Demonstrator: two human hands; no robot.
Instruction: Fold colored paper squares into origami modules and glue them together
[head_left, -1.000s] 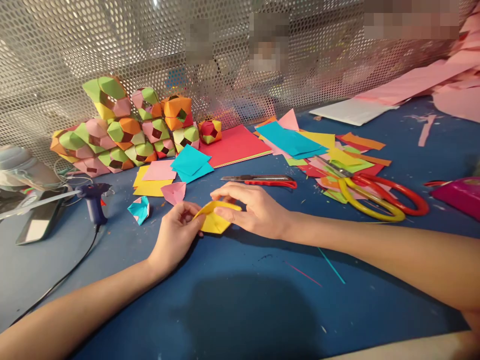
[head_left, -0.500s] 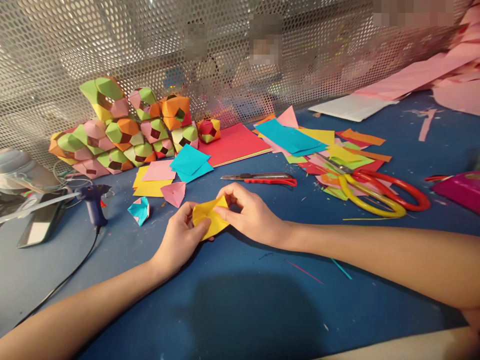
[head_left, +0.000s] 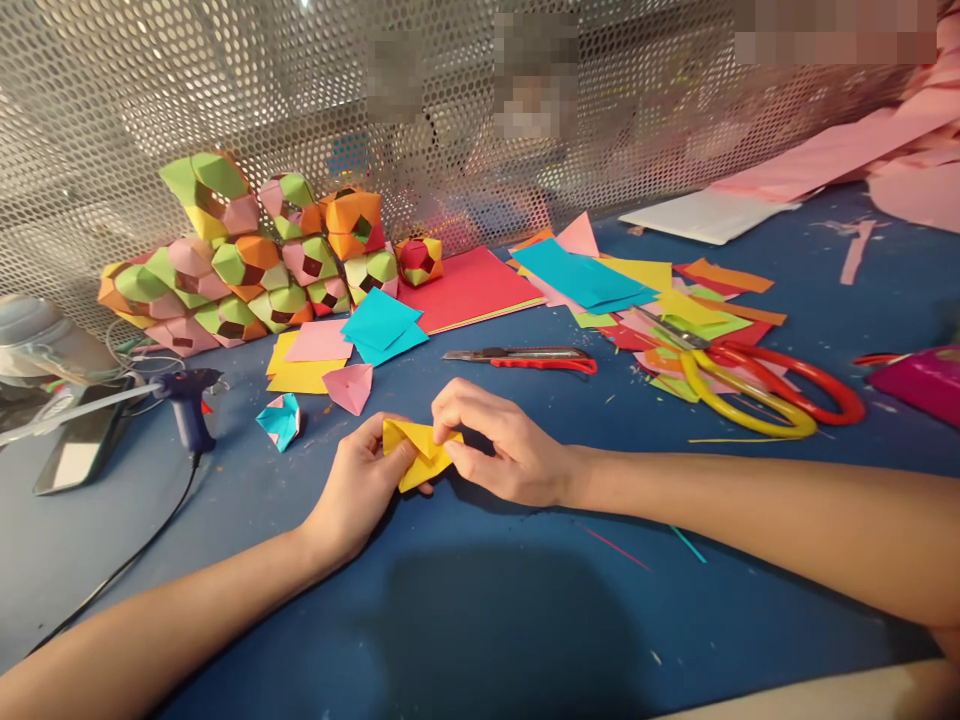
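Note:
A small yellow sheet of paper (head_left: 421, 462), creased and partly folded over, is held above the blue table. My left hand (head_left: 361, 482) grips its left side, thumb lying on top. My right hand (head_left: 504, 452) pinches the right edge between thumb and fingertips. Left of the hands lie a folded pink paper piece (head_left: 349, 386) and a folded blue-and-pink piece (head_left: 280, 421). Behind them rest blue paper squares (head_left: 382, 325) and yellow and pink sheets (head_left: 306, 377). A red utility knife (head_left: 525, 359) lies just beyond my right hand.
Folded paper balls (head_left: 247, 265) are stacked against the perforated metal screen (head_left: 465, 150). A glue gun (head_left: 187, 408) with its cord, and a phone (head_left: 79, 440), lie at left. Large scissors (head_left: 765, 390) rest by piled colored paper (head_left: 585, 277) at right. A red sheet (head_left: 472, 285) lies behind.
My right hand has shifted slightly down and curled at the paper's right edge. The yellow paper's upper part now lies folded over. My left hand stays nearly in place.

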